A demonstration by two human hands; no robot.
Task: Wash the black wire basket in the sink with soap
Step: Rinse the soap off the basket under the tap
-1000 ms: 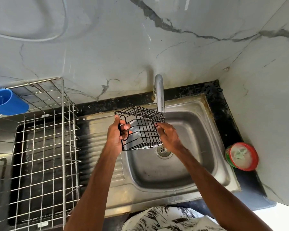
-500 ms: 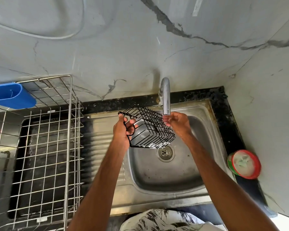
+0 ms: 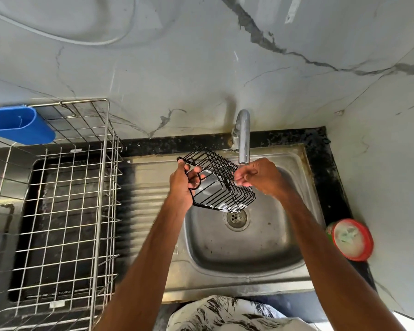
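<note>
The black wire basket (image 3: 221, 185) hangs tilted over the steel sink (image 3: 249, 249), just below the tap spout (image 3: 243, 139). White foam clings to its lower edge near the drain (image 3: 236, 218). My left hand (image 3: 183, 185) grips the basket's left end by a wire loop. My right hand (image 3: 261, 176) is curled at the basket's upper right rim, right under the spout, with its fingertips pinched on the wires. I see no water running from the tap.
A round red-rimmed tub of white soap paste (image 3: 351, 238) sits on the black counter right of the sink. A large steel dish rack (image 3: 65, 199) stands on the left, with a blue plastic holder (image 3: 19, 126) hung on its back corner. Marble walls close in behind and at right.
The basket has turned and tilted, its right end dropping toward the drain. My right hand left the basket's front side, rose to the spout, and now pinches the upper right rim.
</note>
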